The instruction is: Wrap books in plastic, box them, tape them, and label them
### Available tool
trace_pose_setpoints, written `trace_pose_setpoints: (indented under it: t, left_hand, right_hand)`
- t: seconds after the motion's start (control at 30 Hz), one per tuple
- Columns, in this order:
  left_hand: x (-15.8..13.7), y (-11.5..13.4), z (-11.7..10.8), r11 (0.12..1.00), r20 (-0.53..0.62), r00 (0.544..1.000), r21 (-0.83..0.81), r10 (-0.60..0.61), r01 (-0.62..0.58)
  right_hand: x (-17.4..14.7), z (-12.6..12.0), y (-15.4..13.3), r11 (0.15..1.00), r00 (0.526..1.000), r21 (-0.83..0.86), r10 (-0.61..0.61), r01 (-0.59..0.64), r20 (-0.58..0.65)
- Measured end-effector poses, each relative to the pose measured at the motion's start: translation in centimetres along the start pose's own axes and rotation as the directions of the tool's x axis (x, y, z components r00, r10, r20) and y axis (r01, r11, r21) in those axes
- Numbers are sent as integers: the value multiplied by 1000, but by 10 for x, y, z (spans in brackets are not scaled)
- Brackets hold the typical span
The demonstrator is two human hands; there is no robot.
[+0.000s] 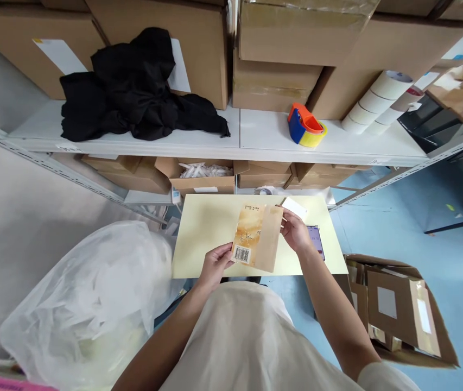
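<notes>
A thin tan book (257, 236) with a barcode on its lower left is held up over a pale yellow table. My left hand (216, 264) pinches its lower left corner. At the upper right edge, my right hand (293, 228) grips it between thumb and fingers. Beyond the right hand lies a small white card or box (294, 208), partly covered by that hand. A phone with a lit screen (316, 241) rests on the table by my right wrist.
Behind the pale table (198, 217) stands a metal shelf (255, 146) with cartons, black cloth (133, 87), an orange-and-blue tape dispenser (305, 126) and label rolls (372, 103). A big translucent plastic bag (93, 298) bulges at left. A carton of boxes (402, 309) sits on the floor at right.
</notes>
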State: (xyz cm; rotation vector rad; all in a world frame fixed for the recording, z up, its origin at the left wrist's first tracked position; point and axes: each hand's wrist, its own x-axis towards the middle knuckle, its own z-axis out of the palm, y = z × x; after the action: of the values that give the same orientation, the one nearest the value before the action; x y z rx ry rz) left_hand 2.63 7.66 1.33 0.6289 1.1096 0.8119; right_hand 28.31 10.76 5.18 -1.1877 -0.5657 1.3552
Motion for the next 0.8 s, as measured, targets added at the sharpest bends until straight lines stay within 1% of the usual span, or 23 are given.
trace_pose_setpoints:
  t: [0.13,0.2,0.27,0.37,0.5,0.57,0.63,0.7,0.8]
  left_hand:
    - [-1,1,1,999,48,998,-18,-32,33]
    - [-2,1,3,998,101,994,-33,-49,52]
    - [-2,1,5,996,166,984,-46,-67,75]
    - [-3,-2,11,993,244,965,-56,-92,109]
    - [-5,-5,19,988,319,939,-38,-129,149]
    - [-7,-3,23,987,360,922,-22,-144,162]
    - [-10,0,26,985,404,903,-22,-149,172]
    - [-13,5,27,981,431,889,-43,-154,191]
    - [-16,12,25,973,418,898,-115,-134,199]
  right_hand:
    - [-2,1,2,999,999,27,-44,44,4]
    - [-1,2,2,997,998,46,-66,65,13]
    - [0,4,1,997,997,52,-57,54,47]
    - [2,10,4,997,990,62,25,-34,136]
    - [3,22,14,967,957,144,171,-209,236]
    - [4,27,19,952,952,200,180,-232,248]
    - [5,31,20,951,962,238,142,-198,233]
    - [6,33,19,963,975,232,91,-138,203]
    - [8,32,13,983,988,173,26,-53,155]
